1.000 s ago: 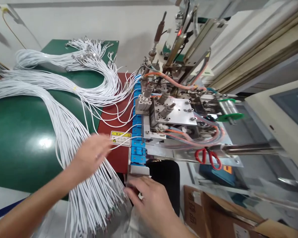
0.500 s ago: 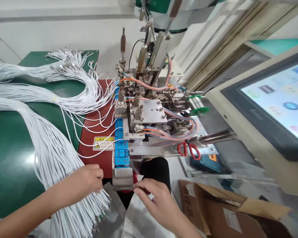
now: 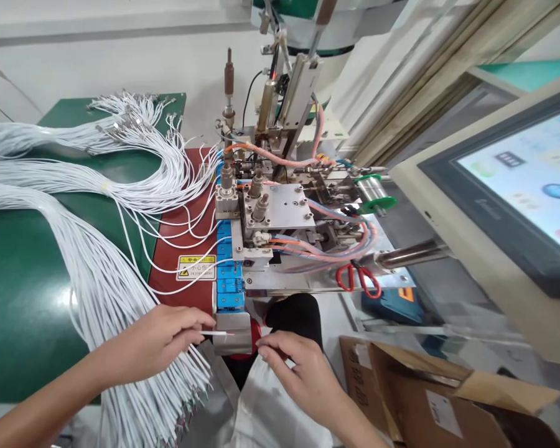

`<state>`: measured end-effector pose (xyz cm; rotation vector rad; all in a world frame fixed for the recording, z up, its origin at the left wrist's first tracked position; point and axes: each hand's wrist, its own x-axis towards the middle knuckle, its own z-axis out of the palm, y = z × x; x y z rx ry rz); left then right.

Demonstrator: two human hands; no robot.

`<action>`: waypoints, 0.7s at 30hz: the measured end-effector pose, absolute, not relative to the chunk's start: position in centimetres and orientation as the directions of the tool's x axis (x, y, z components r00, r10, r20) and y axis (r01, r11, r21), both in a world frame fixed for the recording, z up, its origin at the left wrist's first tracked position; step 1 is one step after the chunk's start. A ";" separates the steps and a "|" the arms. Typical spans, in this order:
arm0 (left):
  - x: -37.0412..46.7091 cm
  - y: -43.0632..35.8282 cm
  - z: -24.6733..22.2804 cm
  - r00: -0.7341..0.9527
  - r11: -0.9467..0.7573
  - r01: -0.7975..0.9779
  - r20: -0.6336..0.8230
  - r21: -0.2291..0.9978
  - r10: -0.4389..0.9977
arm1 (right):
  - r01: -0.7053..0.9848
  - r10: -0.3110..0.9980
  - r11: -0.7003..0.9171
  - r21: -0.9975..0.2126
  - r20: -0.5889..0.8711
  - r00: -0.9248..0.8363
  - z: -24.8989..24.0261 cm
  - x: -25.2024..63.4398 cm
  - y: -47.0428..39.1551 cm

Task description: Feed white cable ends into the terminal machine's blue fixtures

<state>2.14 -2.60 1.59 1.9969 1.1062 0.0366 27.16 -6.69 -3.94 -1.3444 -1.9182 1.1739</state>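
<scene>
Pinched in my left hand (image 3: 168,339) is a white cable (image 3: 213,333), its thin end pointing right with fine wire tips showing. That hand is over a thick bundle of white cables (image 3: 116,305) hanging off the table's front. My right hand (image 3: 296,367) has thumb and forefinger pressed together, just right of a bent metal plate (image 3: 233,333); whatever is between them, if anything, cannot be made out. Behind the plate runs a row of blue clamps (image 3: 230,286) on the machine (image 3: 280,208), several white cables leading into them.
More cable bundles lie on the green table (image 3: 23,267). A warning label (image 3: 196,267) is on the red plate. Red-handled scissors (image 3: 358,280) and a wire spool (image 3: 372,190) are on the machine. To the right are a touchscreen (image 3: 518,180) and a cardboard box (image 3: 429,398).
My left hand has moved right and a little up, and the cable end now sticks out of its fingers. My right hand has shifted slightly right, fingers still together.
</scene>
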 end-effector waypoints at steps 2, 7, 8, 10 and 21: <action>2.8 -2.6 1.1 0.557 -0.201 0.666 -0.300 0.718 0.774 | 0.442 0.935 0.106 -0.891 -0.061 -0.349 -4.1 27.0 -6.6; 4.8 -2.6 -0.8 0.376 -0.104 0.646 -0.197 0.757 0.905 | 0.257 0.987 -0.021 -0.966 -0.061 -0.150 -4.5 25.6 -5.6; 5.1 -2.5 -1.2 0.360 -0.113 0.641 -0.168 0.759 0.918 | 0.217 0.991 -0.033 -0.976 -0.061 -0.123 -4.5 25.2 -5.3; 5.6 -2.4 -1.6 0.356 -0.151 0.632 -0.112 0.760 0.928 | 0.171 0.994 -0.033 -0.985 -0.051 -0.098 -4.5 24.5 -4.7; 7.7 -2.2 -1.5 0.233 -0.099 0.608 -0.058 0.788 0.971 | 0.272 0.977 0.097 -0.958 0.039 -0.209 -2.7 23.4 -1.1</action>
